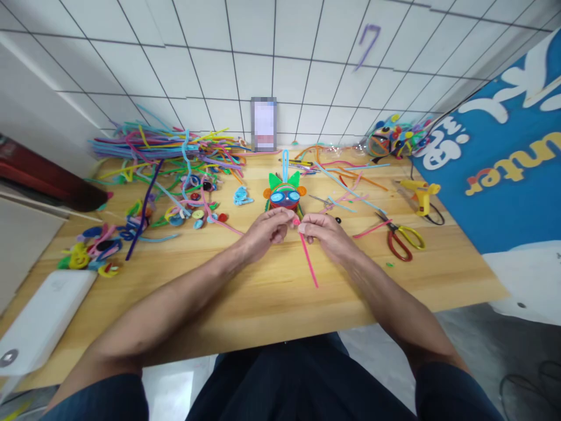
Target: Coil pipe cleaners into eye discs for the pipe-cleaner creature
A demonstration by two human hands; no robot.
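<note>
A pink pipe cleaner is pinched between both hands, its upper end curled into a small coil and its straight tail hanging toward the front edge. My left hand is closed at the coil's left side. My right hand grips it from the right, thumb and forefinger together. Just beyond my fingers lies a colourful pipe-cleaner figure with green ears, orange side discs, blue eyes and a light blue loop on top. Its lower part is hidden behind my hands.
Scissors with red and yellow handles lie on the right, near a yellow glue gun. A heap of pipe cleaners fills the back left, with curled pieces in front. A phone leans on the tiled wall; a white device sits front left.
</note>
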